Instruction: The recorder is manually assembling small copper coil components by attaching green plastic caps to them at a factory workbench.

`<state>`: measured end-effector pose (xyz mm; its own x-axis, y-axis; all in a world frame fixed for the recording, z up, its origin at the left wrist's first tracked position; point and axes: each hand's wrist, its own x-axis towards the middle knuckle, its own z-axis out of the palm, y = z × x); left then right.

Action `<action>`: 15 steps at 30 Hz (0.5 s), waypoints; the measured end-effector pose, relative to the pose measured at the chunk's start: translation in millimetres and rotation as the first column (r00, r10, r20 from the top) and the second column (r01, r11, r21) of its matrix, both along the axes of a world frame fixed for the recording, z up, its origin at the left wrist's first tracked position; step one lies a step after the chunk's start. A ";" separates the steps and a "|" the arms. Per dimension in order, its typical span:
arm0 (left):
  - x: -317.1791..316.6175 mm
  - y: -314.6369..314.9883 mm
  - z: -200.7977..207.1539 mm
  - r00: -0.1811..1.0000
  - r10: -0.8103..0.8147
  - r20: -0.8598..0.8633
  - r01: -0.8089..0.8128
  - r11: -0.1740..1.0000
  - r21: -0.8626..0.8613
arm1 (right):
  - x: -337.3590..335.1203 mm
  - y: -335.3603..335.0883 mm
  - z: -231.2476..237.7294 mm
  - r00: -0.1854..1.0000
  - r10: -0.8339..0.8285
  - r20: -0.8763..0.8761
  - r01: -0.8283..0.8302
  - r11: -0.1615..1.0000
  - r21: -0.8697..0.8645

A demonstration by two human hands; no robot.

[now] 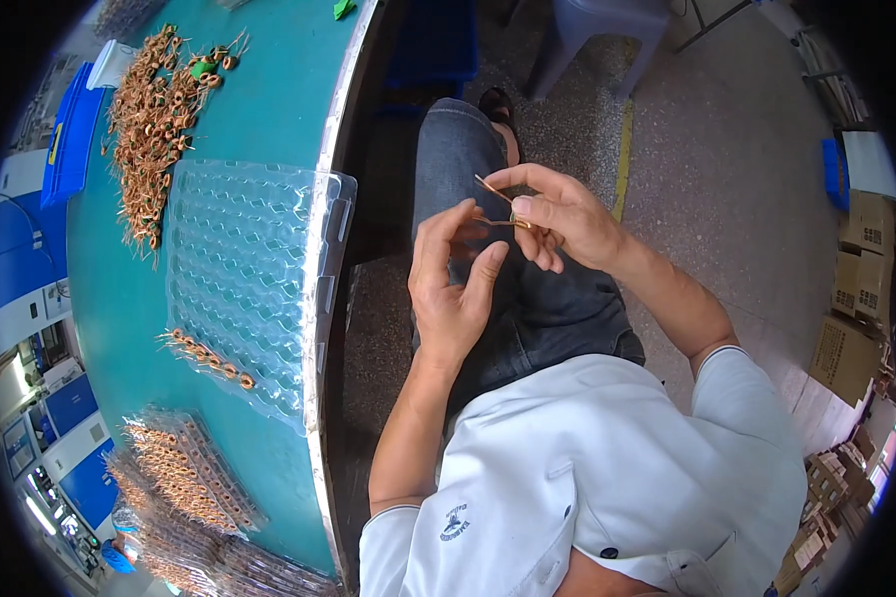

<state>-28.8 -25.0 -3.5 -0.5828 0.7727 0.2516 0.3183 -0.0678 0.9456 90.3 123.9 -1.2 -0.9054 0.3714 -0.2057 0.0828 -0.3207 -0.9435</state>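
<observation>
Over my lap, my right hand (567,221) pinches a small copper coil (522,224) between thumb and fingers. One of its wire leads (492,189) slants up beside the index finger; another reaches toward my left hand (450,289). That hand's thumb stands apart from its bent fingers, and the fingertips are close to the end of the lead; whether they touch it I cannot tell. To the left on the green table (119,338) lies a clear plastic tray (239,269) with rows of pockets. Several copper coils (209,358) sit in its near row.
A big heap of copper coils (154,119) lies at the table's far end, beside a blue bin (72,134). Filled clear trays (189,478) are stacked near me. The table's metal edge (319,298) runs along my left. A plastic stool (607,25) and cardboard boxes (846,348) stand beyond.
</observation>
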 end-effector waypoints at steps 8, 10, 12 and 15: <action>-7.4 1.2 1.9 0.999 -0.008 -0.049 0.003 0.995 -0.099 | 4.4 -1.4 -4.6 0.993 0.098 0.066 -0.104 0.990 0.099; -7.7 0.4 1.2 0.999 -0.008 -0.031 0.005 0.995 -0.099 | 5.8 -2.0 -5.4 0.984 0.119 0.130 -0.145 0.967 0.210; -7.2 0.0 -0.1 0.999 -0.010 -0.041 0.003 0.987 -0.161 | 6.2 -3.0 -2.2 0.987 0.111 0.117 -0.136 0.960 0.243; -6.0 1.0 -2.7 0.997 0.042 0.058 -0.033 0.989 -0.146 | 8.7 -6.3 -2.3 0.996 0.066 0.058 -0.079 0.961 0.266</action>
